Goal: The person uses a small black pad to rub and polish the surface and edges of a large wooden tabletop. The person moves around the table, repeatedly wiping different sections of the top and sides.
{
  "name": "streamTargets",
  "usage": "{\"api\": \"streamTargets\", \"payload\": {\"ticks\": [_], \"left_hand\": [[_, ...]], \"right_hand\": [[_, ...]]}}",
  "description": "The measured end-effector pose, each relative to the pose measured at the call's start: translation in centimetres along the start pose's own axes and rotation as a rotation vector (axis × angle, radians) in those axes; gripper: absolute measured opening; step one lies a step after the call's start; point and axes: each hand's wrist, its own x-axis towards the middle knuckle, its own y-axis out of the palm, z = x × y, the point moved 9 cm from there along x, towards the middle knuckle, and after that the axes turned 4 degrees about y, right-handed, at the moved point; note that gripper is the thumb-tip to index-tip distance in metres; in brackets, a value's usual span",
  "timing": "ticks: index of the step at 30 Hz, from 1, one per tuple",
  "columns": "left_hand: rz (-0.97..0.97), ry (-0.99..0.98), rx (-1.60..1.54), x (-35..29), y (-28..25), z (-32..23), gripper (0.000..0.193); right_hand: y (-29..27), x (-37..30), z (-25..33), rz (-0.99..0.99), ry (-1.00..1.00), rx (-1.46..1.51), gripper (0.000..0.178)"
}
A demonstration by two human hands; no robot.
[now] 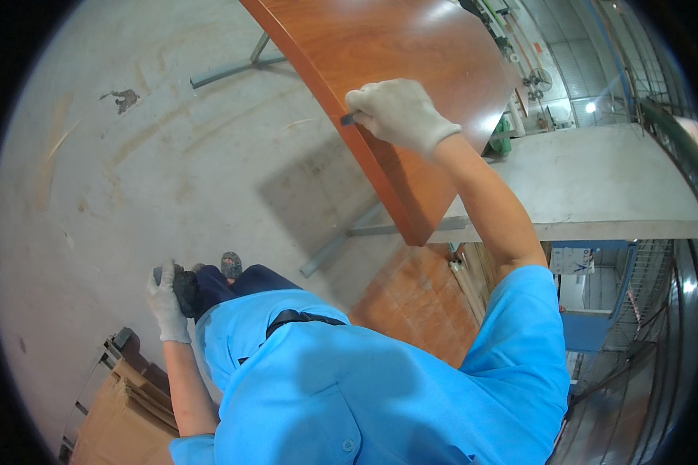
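My right hand (399, 116), in a white knit glove, is closed round a small dark flat piece (347, 120). That piece touches, or nearly touches, the long left edge of a glossy reddish-brown wooden panel (395, 46); most of it is hidden under the fingers. Low at the left, beside my dark trousers (248, 283), my left hand (165, 302) wears a matching glove. Its fingers are wrapped about a dark grey and black object (184, 290) whose kind I cannot make out.
Grey metal legs (333, 252) stand beneath the panel on the concrete floor (171, 170). Flattened cardboard (120, 415) leans at the lower left. A pale ledge (597, 174) runs to the right, with long strips (473, 283) stacked below it.
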Motion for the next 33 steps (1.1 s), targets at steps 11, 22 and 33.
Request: {"api": "streamTargets", "payload": {"ticks": [11,22,33], "left_hand": [[-0.033,-0.011,0.051,-0.4,-3.9,-0.6,0.026],[-0.098,0.004,0.004,-4.3,-2.2,1.9,0.024],[-0.149,0.01,-0.01,-9.2,-0.6,7.2,0.023]], "right_hand": [[2.2,-3.2,0.5,0.224,0.068,-0.073,0.014],[1.8,-6.8,1.3,0.143,-0.015,-0.068,0.015],[2.2,-9.9,1.9,0.082,-0.066,-0.125,0.014]]}}
